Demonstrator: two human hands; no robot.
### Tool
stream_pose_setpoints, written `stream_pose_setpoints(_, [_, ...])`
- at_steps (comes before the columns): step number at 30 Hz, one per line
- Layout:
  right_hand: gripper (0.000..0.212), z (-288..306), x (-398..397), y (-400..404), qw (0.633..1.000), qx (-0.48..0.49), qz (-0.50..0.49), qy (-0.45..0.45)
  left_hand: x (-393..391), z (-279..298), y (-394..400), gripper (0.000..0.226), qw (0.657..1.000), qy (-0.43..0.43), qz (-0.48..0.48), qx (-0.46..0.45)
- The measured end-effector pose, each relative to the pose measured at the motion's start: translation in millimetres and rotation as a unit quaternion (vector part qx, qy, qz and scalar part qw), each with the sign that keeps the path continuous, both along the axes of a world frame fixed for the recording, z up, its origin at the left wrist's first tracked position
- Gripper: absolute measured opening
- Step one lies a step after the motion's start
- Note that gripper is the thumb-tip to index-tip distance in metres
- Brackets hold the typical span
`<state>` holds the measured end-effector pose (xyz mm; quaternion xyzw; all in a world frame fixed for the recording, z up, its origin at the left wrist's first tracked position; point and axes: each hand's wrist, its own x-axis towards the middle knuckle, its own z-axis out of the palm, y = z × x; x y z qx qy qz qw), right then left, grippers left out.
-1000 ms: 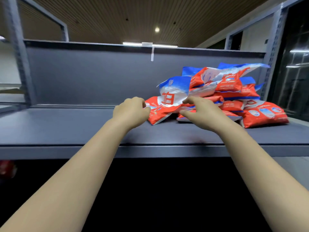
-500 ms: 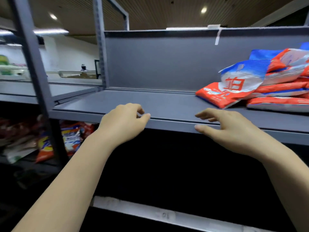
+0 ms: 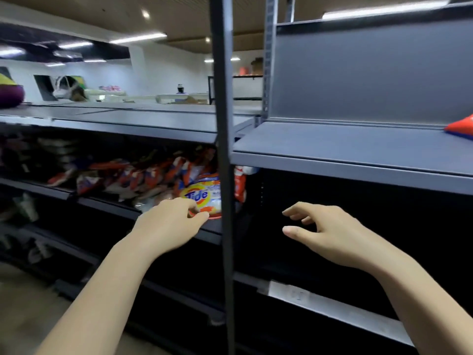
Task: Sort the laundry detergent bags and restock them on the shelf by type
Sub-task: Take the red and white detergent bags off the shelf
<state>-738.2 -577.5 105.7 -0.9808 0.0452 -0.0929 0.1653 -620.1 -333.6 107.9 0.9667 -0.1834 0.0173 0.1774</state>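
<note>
An orange and white Tide detergent bag (image 3: 202, 193) stands at the right end of a lower shelf on the left, just behind a dark upright post (image 3: 225, 149). My left hand (image 3: 169, 224) reaches to its lower edge, its loosely curled fingers and thumb overlapping the bag's bottom rim. A blurred row of several red and orange bags (image 3: 143, 175) fills that shelf further left. My right hand (image 3: 320, 231) hovers with relaxed fingers, holding nothing, before the dark bay to the right of the post. A red bag's corner (image 3: 460, 128) shows on the grey upper shelf (image 3: 345, 149).
A grey back panel (image 3: 371, 73) closes the upper shelf. A second upper shelf board (image 3: 128, 119) runs left over the bag row. Lower dark shelves hold blurred items at far left (image 3: 28, 206). A person (image 3: 181, 88) stands far off in the room.
The view has swung left and down, off the red and blue bag pile. Both hands dropped below the upper shelf; the left one reached the Tide bag on the lower left shelf.
</note>
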Motion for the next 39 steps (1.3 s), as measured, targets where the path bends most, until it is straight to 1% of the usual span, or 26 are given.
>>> stream_pose_setpoints(7, [0.038,-19.6,86.8,95.2,0.998,0.007,0.037,0.048,61.6,-23.1,110.5,0.032,0.997,0.028,0.073,0.015])
stream_pose_setpoints(15, [0.038,-34.2,179.4,166.5,0.991,0.003,0.087,0.106,117.4,-41.4,189.2,0.035,0.991,0.034,0.129,0.028])
stream_pose_setpoints(18, [0.037,-40.2,213.6,192.2,0.989,0.012,0.099,0.111,143.7,-50.4,219.0,0.033,0.988,0.029,0.15,0.02])
stream_pose_setpoints(25, [0.038,-55.2,313.4,261.8,0.985,0.042,0.112,0.127,242.8,-64.0,289.7,0.034,0.985,0.026,0.166,0.047])
stream_pose_setpoints(30, [0.04,-59.7,388.3,309.1,0.976,0.063,0.11,0.179,315.9,-72.1,340.2,0.033,0.984,0.041,0.169,0.049])
stream_pose_setpoints(32, [0.041,-59.1,414.8,325.6,0.974,0.07,0.112,0.186,339.0,-76.3,357.5,0.033,0.983,0.037,0.172,0.051])
stream_pose_setpoints(36, [0.04,-58.9,457.0,348.8,0.969,0.094,0.105,0.201,378.9,-83.6,387.6,0.032,0.981,0.041,0.184,0.047])
stream_pose_setpoints(39, [0.039,-58.5,481.0,360.9,0.97,0.092,0.092,0.207,411.5,-87.0,400.4,0.034,0.982,0.035,0.182,0.034])
